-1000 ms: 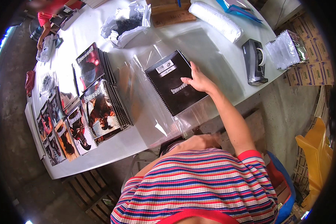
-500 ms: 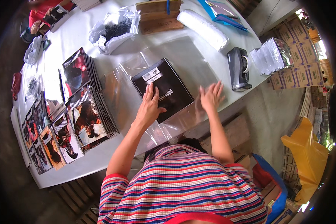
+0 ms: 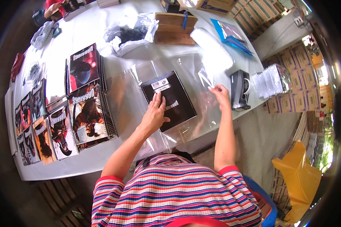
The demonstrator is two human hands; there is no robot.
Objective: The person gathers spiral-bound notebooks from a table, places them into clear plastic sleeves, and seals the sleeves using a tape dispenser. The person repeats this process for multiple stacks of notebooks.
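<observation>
A black spiral notebook (image 3: 181,115) with a pale label lies on a sheet of clear plastic film (image 3: 199,90) spread over the white table (image 3: 81,160). My left hand (image 3: 154,114) rests flat on the notebook's cover, fingers stretched out, beside the label. Off the notebook's right side, my right hand (image 3: 221,95) pinches the film's edge between thumb and fingers and lifts it a little; glare shows along the raised part. A black tape dispenser (image 3: 238,90) stands just right of that hand.
Left are stacked spiral notebooks (image 3: 88,108) with picture covers. Behind sit a white plastic bag (image 3: 119,47) of black spiral bindings, a wooden stand (image 3: 174,30), a white roll (image 3: 212,49) and a blue folder (image 3: 231,36). Wrapped notebooks (image 3: 271,81) lie at the right edge. Another person's hand (image 3: 53,9) shows far left.
My right hand has gone from open and spread above the film to pinching its edge, which is now raised. My left hand stays on the notebook. The whole view has shifted slightly.
</observation>
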